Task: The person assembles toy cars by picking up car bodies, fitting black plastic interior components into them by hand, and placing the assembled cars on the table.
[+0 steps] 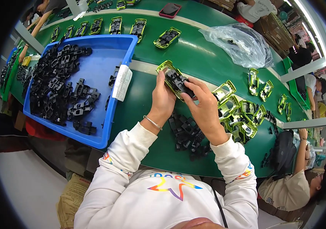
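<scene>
Between my two hands is a lime-green toy car body shell (164, 65), tilted, with its hollow side up. A black plastic chassis piece (175, 79) lies inside it. My left hand (162, 97) grips the shell from the left, with its fingers partly hidden beneath. My right hand (204, 105) has its thumb and fingers closed on the near right end of the black piece. Below them on the table lies a heap of loose black chassis pieces (187, 133). To the right of my right hand is a pile of green car shells (237, 116).
A blue bin (107, 126) of black pieces stands at the left, a white paper on its rim. Green shells with black inserts (167, 37) line the green belt (193, 51) beyond. A clear plastic bag (243, 44) lies far right. Other people sit around the line.
</scene>
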A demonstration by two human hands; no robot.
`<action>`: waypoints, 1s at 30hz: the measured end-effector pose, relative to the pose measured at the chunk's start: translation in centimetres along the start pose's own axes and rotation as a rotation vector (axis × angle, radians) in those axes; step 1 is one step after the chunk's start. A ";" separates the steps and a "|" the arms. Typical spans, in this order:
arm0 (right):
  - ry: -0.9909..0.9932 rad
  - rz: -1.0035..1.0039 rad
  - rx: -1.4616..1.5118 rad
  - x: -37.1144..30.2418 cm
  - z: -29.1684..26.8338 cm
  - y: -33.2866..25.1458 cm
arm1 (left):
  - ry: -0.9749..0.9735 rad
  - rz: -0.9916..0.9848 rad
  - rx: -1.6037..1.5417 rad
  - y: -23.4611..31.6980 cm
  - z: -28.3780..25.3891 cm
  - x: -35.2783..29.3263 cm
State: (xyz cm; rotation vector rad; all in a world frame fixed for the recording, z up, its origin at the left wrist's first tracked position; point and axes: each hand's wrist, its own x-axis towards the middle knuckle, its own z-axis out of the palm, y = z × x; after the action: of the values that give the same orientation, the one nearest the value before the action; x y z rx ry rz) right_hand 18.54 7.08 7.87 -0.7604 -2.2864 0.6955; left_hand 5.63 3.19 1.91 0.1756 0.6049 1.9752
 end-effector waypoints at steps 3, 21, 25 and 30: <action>0.053 -0.025 -0.004 0.2 0.6 -0.3 | -0.037 -0.021 -0.020 -0.1 0.1 -0.2; 0.087 -0.137 -0.176 1.0 1.3 -0.8 | -0.088 -0.015 0.028 0.4 0.4 -0.3; 0.034 -0.115 -0.206 1.0 1.1 -1.1 | -0.074 -0.029 0.043 0.4 0.0 -0.2; -0.140 -0.074 -0.159 1.3 -0.6 -1.5 | -0.165 0.000 0.124 1.0 0.6 -0.4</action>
State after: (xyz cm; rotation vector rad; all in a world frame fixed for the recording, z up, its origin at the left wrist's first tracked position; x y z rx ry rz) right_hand 17.57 7.07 9.70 -0.7144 -2.5073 0.5533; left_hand 5.24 2.65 3.00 0.4105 0.6191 1.9021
